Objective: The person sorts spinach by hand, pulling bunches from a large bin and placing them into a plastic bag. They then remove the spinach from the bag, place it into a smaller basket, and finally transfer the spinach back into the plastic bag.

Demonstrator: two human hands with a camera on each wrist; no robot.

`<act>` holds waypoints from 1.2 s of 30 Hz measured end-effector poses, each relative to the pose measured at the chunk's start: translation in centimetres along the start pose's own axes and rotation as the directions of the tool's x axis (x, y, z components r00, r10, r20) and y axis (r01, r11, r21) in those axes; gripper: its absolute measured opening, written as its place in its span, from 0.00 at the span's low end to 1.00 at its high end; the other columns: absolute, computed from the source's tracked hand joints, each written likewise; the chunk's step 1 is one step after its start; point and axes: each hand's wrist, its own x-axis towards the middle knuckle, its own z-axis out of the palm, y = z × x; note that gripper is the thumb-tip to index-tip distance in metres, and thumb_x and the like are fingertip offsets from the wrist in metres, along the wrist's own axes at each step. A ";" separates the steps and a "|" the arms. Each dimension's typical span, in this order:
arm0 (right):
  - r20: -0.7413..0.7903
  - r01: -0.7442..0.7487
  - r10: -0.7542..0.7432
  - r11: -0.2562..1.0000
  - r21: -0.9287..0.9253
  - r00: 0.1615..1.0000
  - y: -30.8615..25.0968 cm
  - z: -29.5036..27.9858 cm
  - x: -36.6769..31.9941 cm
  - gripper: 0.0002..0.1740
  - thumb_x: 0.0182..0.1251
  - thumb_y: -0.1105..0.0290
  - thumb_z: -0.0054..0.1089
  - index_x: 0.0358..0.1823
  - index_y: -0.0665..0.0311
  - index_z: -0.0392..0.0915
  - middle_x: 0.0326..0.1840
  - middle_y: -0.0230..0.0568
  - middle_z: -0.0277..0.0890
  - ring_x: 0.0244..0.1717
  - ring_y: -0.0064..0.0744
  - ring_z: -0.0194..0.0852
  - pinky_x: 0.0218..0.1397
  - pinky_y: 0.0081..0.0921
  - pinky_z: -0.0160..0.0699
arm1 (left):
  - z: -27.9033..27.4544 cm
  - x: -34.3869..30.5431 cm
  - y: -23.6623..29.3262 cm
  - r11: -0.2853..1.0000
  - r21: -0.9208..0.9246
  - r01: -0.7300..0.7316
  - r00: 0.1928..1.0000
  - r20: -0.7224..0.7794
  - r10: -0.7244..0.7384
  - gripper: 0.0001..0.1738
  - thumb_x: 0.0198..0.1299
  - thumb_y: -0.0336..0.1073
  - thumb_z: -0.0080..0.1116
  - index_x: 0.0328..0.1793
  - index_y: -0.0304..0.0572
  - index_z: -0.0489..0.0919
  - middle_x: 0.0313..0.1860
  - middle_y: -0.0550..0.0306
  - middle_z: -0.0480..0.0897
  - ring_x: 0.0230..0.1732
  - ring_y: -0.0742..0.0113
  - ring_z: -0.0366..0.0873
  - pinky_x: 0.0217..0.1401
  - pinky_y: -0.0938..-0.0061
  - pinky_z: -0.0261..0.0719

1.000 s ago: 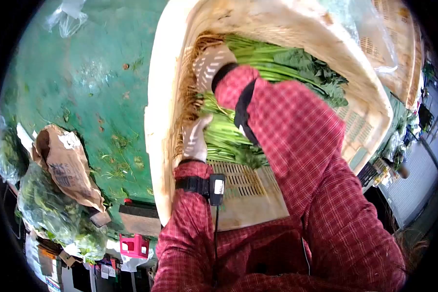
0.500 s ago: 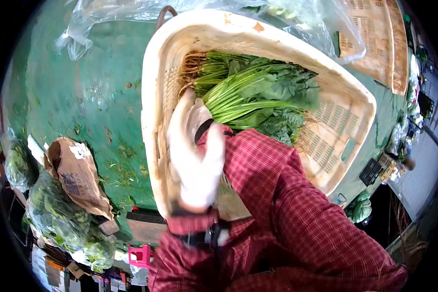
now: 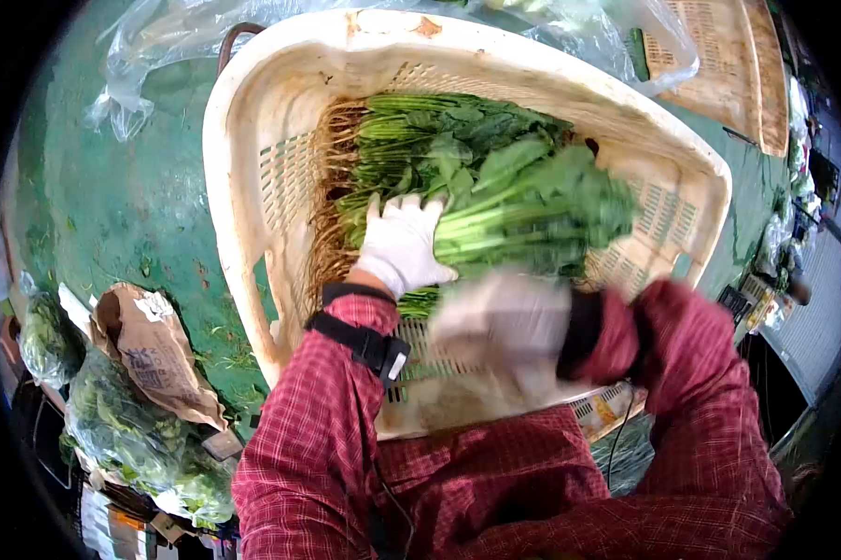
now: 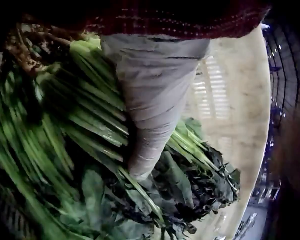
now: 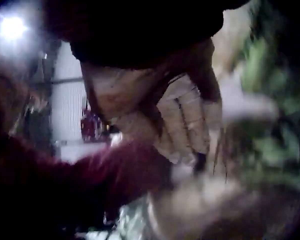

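Leafy green vegetables (image 3: 532, 201) lie in a white plastic basket (image 3: 243, 187), their brown roots (image 3: 332, 168) toward its left side. The gloved left hand (image 3: 402, 245) lies over the stems near the roots with its fingers spread; in the left wrist view the gloved hand (image 4: 152, 100) rests across stems (image 4: 85, 110). Close to the basket's near side, the gloved right hand (image 3: 500, 322) is motion-blurred in the head view. In the right wrist view the right hand (image 5: 165, 110) has loosely bent fingers, with no vegetable visible in them.
Clear plastic sheeting (image 3: 570, 37) lies beyond the basket on the green surface (image 3: 140, 215). At the left are a brown paper bag (image 3: 154, 350) and bagged greens (image 3: 122, 429). Another crate (image 3: 719, 75) stands at the upper right.
The right hand has come away from the roots toward the basket's near right. The left hand, blurred over the near left side before, is now spread on the stems. The leaves have shifted.
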 end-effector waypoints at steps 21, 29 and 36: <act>0.088 -0.711 0.720 0.694 -0.115 0.689 14.6 2.6 8.1 0.58 0.57 0.22 0.34 0.67 0.71 0.64 0.50 0.61 0.78 0.50 0.52 0.77 0.56 0.41 0.73 | 14.3 -7.8 7.8 -0.638 -0.706 -0.308 0.413 0.505 -0.758 0.47 0.59 0.47 0.65 0.75 0.39 0.49 0.68 0.45 0.66 0.61 0.56 0.70 0.65 0.59 0.69; -0.083 -0.589 0.588 0.808 0.022 0.804 15.4 4.4 7.5 0.53 0.56 0.25 0.46 0.59 0.74 0.71 0.64 0.62 0.67 0.65 0.57 0.65 0.68 0.41 0.64 | 17.3 -5.9 6.0 -0.641 -0.659 -0.393 0.482 0.446 -0.754 0.47 0.56 0.57 0.64 0.73 0.40 0.57 0.67 0.48 0.68 0.61 0.55 0.69 0.65 0.58 0.68; 0.015 -0.559 0.647 0.646 0.520 0.762 8.4 3.3 2.2 0.58 0.55 0.30 0.53 0.73 0.72 0.52 0.68 0.64 0.63 0.69 0.52 0.62 0.69 0.36 0.59 | 12.3 -10.0 9.3 -0.692 -0.629 -0.355 0.729 0.277 -0.626 0.38 0.62 0.57 0.55 0.70 0.40 0.65 0.64 0.50 0.72 0.61 0.55 0.71 0.65 0.59 0.68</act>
